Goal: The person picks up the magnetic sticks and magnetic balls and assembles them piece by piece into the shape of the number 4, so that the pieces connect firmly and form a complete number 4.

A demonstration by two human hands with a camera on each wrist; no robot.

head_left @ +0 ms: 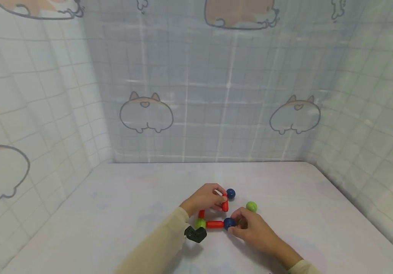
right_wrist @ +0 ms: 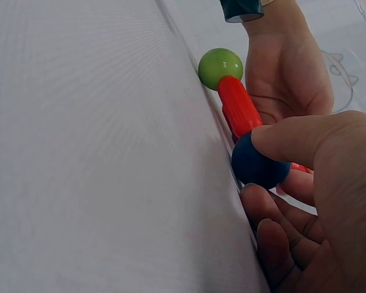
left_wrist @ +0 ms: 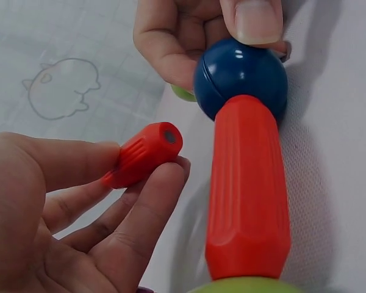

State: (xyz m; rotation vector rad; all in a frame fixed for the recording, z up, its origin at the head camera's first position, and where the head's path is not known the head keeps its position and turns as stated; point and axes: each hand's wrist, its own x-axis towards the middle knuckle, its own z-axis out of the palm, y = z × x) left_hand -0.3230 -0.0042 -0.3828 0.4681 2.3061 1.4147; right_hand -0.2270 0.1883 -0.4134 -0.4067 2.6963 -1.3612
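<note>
Between thumb and fingers my left hand [head_left: 206,198] pinches a red magnetic rod [left_wrist: 147,154], whose grey metal end shows in the left wrist view. My right hand [head_left: 253,229] grips a dark blue ball [right_wrist: 258,162] at its side. That ball touches one end of a second red rod [left_wrist: 247,189] lying on the table. At this rod's other end sits a green ball [right_wrist: 220,69]. Another red rod [head_left: 201,214] runs back from the green ball, partly hidden by my left hand. The held rod is apart from the gripped blue ball.
A second blue ball [head_left: 230,193] lies just beyond the left fingers. Another green ball [head_left: 251,206] rests behind the right hand. The white table [head_left: 131,194] meets patterned curtain walls [head_left: 203,76] at the back and sides. A dark wrist device [head_left: 195,234] hangs near the near green ball.
</note>
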